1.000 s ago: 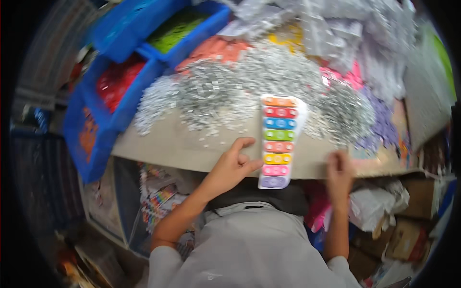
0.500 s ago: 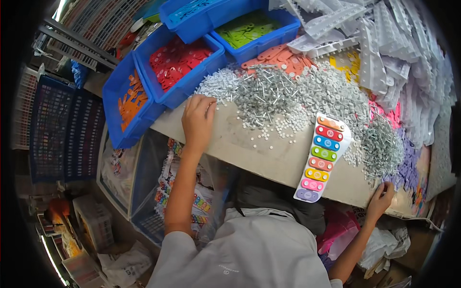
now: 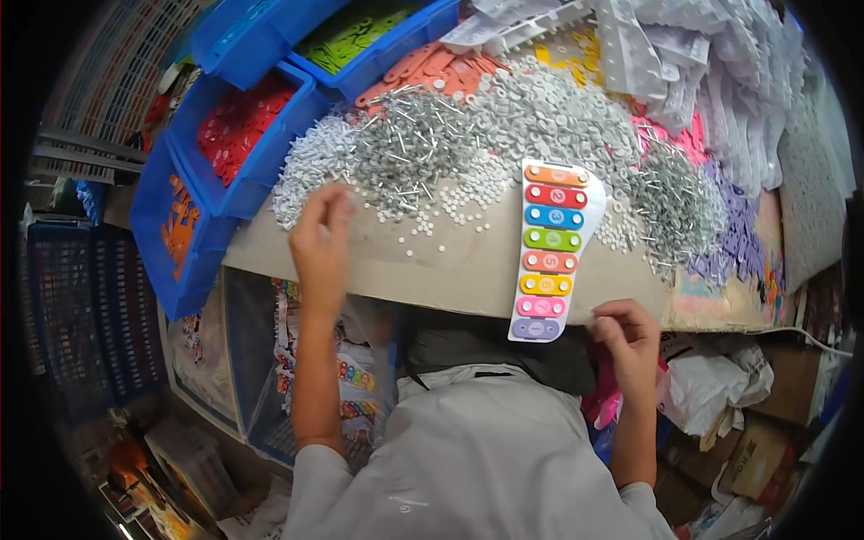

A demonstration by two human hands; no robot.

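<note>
A toy xylophone (image 3: 551, 238) with a white base and a row of coloured bars lies on the table (image 3: 432, 270), its purple end at the front edge. My right hand (image 3: 627, 337) is beside that end, apart from it, with thumb and index finger drawn together; anything between them is too small to make out. My left hand (image 3: 324, 238) hovers over the table's left part, close to a heap of small white pieces (image 3: 310, 162). Motion smears its fingers, so its grip cannot be read. Metal pins (image 3: 414, 135) are heaped just beyond it.
Blue bins at the left hold orange (image 3: 180, 225), red (image 3: 238, 126) and green bars (image 3: 355, 40). White xylophone bases (image 3: 702, 81) are stacked at the back right. Purple bars (image 3: 729, 225) and more pins (image 3: 679, 202) lie at the right. Finished-looking xylophones (image 3: 355, 373) show below the table.
My right hand has come left from the purple bars to beside the xylophone. My left hand has lifted off the white pieces' edge toward me. The view has shifted, moving the scene leftward and upward.
</note>
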